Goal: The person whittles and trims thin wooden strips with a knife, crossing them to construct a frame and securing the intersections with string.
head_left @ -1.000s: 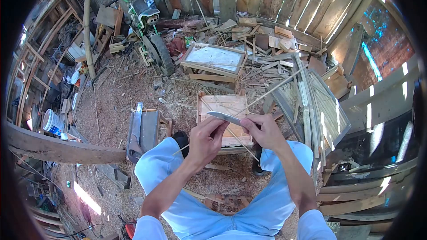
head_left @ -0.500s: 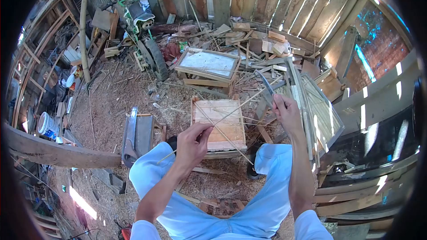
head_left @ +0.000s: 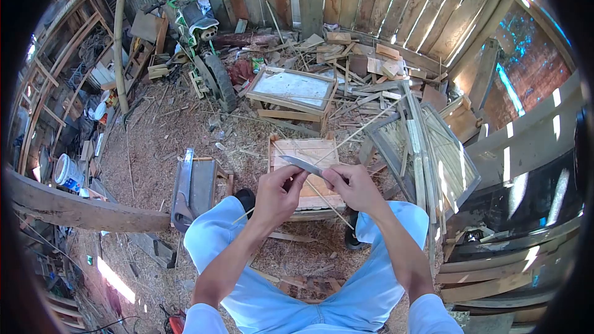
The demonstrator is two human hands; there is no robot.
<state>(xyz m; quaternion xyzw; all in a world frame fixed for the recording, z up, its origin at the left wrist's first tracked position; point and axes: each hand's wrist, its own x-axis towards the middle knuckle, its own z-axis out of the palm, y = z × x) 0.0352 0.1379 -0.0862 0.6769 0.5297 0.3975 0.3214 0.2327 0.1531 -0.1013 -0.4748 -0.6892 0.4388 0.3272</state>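
My left hand (head_left: 279,196) is closed in a pinch on a thin wooden strip (head_left: 359,131), which runs diagonally up to the right. In my right hand (head_left: 357,190) is a knife (head_left: 300,164), its blade pointing left across the strip, close to my left fingertips. Both hands are nearly side by side above a low wooden box (head_left: 317,146) between my knees. A second thin strip (head_left: 334,209) lies slanted across the box top. My fingers hide the knife's handle and the point where the blade meets the strip.
A handsaw (head_left: 183,188) rests on a small dark-topped stand (head_left: 202,185) at left. Ahead stands a white-topped wooden frame (head_left: 294,86), with scrap wood (head_left: 365,65) behind it. Framed panels (head_left: 442,161) lean at right. A motorbike (head_left: 204,43) stands at the back left.
My right hand has moved left and down with the knife, bringing the blade from the far right to beside my left hand. My left hand, pinching the strip, has shifted slightly right.
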